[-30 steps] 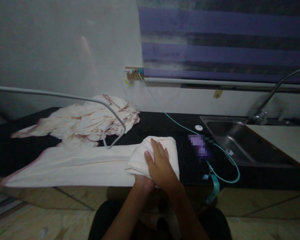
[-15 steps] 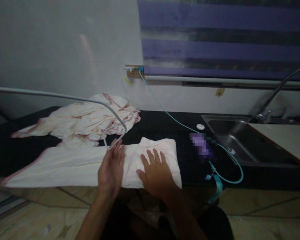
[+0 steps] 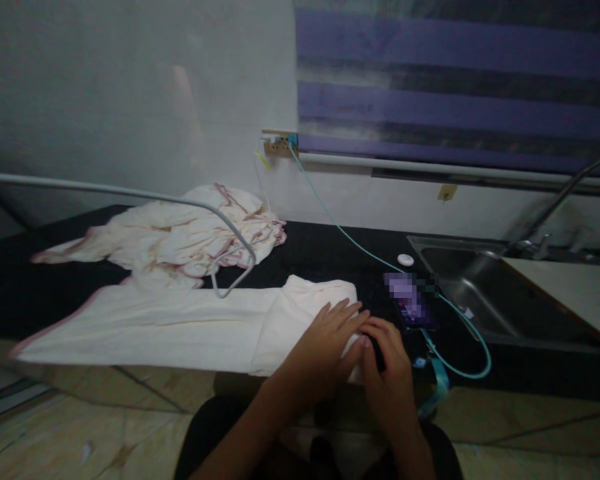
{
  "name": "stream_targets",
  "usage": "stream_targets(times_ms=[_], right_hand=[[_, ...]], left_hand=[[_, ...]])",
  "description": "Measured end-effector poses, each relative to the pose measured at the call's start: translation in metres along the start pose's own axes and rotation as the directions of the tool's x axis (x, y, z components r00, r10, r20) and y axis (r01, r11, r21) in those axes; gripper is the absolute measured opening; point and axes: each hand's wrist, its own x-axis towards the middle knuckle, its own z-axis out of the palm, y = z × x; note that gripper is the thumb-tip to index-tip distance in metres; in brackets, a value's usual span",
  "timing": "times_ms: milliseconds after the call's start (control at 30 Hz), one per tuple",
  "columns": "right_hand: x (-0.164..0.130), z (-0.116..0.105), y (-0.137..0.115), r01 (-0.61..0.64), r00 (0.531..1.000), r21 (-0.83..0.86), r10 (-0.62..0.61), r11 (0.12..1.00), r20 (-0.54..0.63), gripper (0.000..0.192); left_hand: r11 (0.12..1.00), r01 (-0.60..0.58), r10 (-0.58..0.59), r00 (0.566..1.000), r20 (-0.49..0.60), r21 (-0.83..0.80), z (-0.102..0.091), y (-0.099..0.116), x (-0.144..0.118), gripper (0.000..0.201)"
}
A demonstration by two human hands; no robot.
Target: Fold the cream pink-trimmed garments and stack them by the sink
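A cream cloth with a pink edge [image 3: 180, 327] lies in a long strip along the front of the black counter, its right end folded over in layers. My left hand [image 3: 330, 340] rests on that folded end, palm down with fingers stretched towards the right edge. At the same edge my right hand [image 3: 390, 360] is bent, thumb and fingers brought together on the cloth's border. The two hands touch or nearly touch at the fingertips. How much cloth the right fingers hold is partly hidden.
Crumpled cream fabric with pink trim [image 3: 180, 230] is heaped behind. A grey cable-like rod [image 3: 180, 200] crosses above it. To the right are a phone [image 3: 413, 307], a teal cord [image 3: 485, 353], a white round object [image 3: 405, 260] and a steel sink [image 3: 460, 287].
My left hand has moved right from mid-strip onto the folded end. My right hand has shifted from lying flat there to the right edge, its fingers now bent. The view has turned slightly.
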Motion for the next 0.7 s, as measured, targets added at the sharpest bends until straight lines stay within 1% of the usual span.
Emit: stream_targets(times_ms=[33,100,167,233,300,400,467,500,600,700], right_hand=[[0.0,-0.002,0.007,-0.01,0.999,-0.052,0.012,0.999,0.041,0.029],[-0.001,-0.003,0.017,-0.007,0.992,-0.145,0.026,0.989,0.123,0.036],[-0.003,-0.002,0.021,0.021,0.983,-0.212,0.019,0.977,0.182,0.043],[-0.005,-0.001,0.021,0.067,0.974,-0.259,-0.008,0.964,0.225,0.046],[-0.007,0.0,0.02,0.104,0.971,-0.302,-0.031,0.948,0.238,0.047],[-0.008,0.001,0.019,0.127,0.969,-0.353,-0.04,0.927,0.244,0.045],[-0.008,0.001,0.02,0.145,0.964,-0.371,-0.046,0.917,0.263,0.043],[-0.008,0.002,0.02,0.156,0.96,-0.376,-0.051,0.913,0.274,0.042],[-0.008,0.003,0.02,0.166,0.958,-0.392,-0.054,0.905,0.281,0.041],[-0.008,0.002,0.021,0.161,0.956,-0.402,-0.042,0.901,0.289,0.041]], left_hand=[[0.996,0.033,-0.036,0.999,0.035,0.085,0.008,-0.003,0.0,0.051],[0.973,0.091,-0.105,0.993,0.06,0.212,0.02,-0.009,0.0,0.052],[0.961,0.09,-0.114,0.991,0.076,0.262,0.024,-0.011,0.0,0.051],[0.962,0.057,-0.088,0.991,0.105,0.267,0.019,-0.012,-0.002,0.053],[0.964,0.03,-0.064,0.991,0.121,0.266,0.008,-0.013,-0.007,0.06],[0.964,0.03,-0.069,0.988,0.14,0.264,-0.014,-0.019,-0.02,0.088],[0.962,0.051,-0.105,0.976,0.192,0.267,-0.025,-0.024,-0.03,0.104],[0.958,0.061,-0.129,0.965,0.228,0.281,-0.028,-0.026,-0.034,0.107],[0.927,0.078,-0.196,0.934,0.298,0.367,-0.028,-0.027,-0.041,0.102],[0.896,0.087,-0.232,0.927,0.293,0.435,-0.022,-0.024,-0.041,0.098]])
